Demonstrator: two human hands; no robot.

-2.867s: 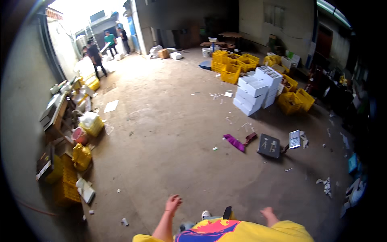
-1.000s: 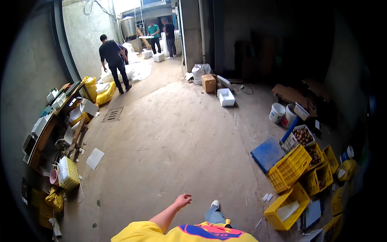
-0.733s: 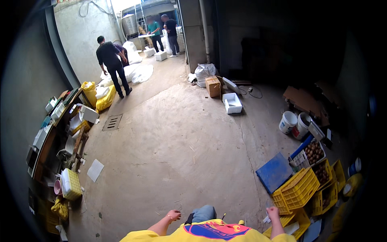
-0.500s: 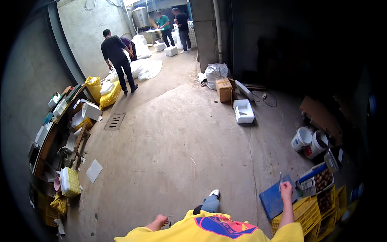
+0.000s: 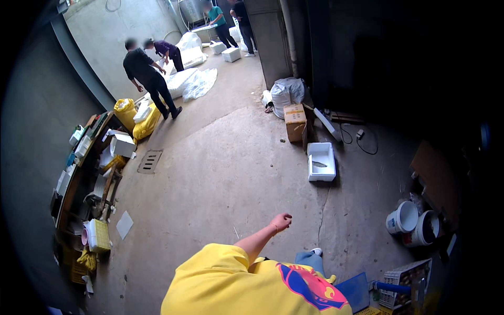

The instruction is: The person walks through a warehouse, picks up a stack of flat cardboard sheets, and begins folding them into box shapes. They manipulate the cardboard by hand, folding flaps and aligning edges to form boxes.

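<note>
Your right hand (image 5: 282, 222) swings forward, fingers loosely curled on nothing, since you're mid-stride across the concrete floor (image 5: 226, 173). Your left hand is out of view. Nearest ahead lies an open white foam box (image 5: 321, 161).

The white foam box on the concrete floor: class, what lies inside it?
The white foam box stands open, without a lid. Inside, one small dark thing lies on its pale bottom; what it is cannot be told. The near wall hides a strip of the bottom.
</note>
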